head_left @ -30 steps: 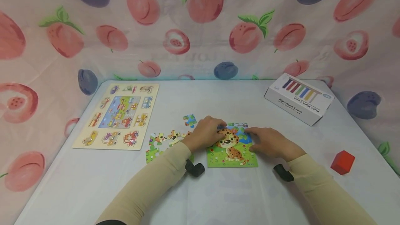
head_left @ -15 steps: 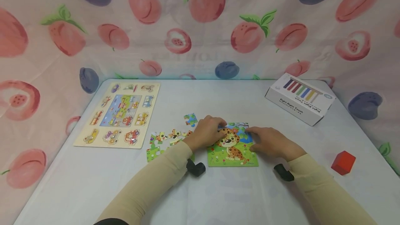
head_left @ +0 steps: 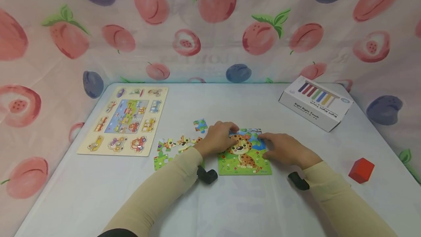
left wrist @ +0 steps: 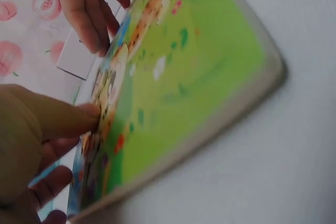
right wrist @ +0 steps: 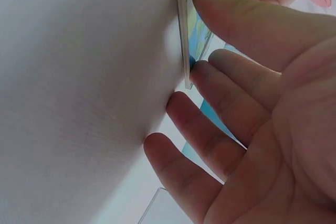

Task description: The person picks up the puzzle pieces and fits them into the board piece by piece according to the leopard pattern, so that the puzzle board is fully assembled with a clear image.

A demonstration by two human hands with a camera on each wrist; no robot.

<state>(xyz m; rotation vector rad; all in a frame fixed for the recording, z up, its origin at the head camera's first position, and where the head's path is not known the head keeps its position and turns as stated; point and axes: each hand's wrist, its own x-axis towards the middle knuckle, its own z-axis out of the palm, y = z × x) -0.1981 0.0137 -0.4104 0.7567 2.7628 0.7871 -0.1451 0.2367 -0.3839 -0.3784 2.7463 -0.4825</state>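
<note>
A square leopard puzzle board point(head_left: 245, 165) lies flat at the middle of the table. My left hand point(head_left: 215, 140) is at its upper left, and the left wrist view shows the thumb point(left wrist: 71, 121) resting on the picture with the other fingers loosely bent at the edge. On the opposite side, my right hand point(head_left: 284, 149) touches the right edge. Its thumb point(right wrist: 231, 9) lies on the board's face, and its other fingers extend loosely past the corner. Left of the board are several loose puzzle pieces point(head_left: 183, 143), partly covered by the left forearm; a blue piece point(head_left: 200, 124) lies apart behind them.
A wooden vehicle peg puzzle point(head_left: 152, 120) occupies the back left. At the back right stands a white toy box point(head_left: 315, 101), and a red block point(head_left: 361, 170) sits nearer on the right. A fruit-print cloth point(head_left: 210, 46) hangs behind the table.
Both hands stay at the board's sides with hardly any motion. The head view shifts very slightly; the loose pieces keep their places.
</note>
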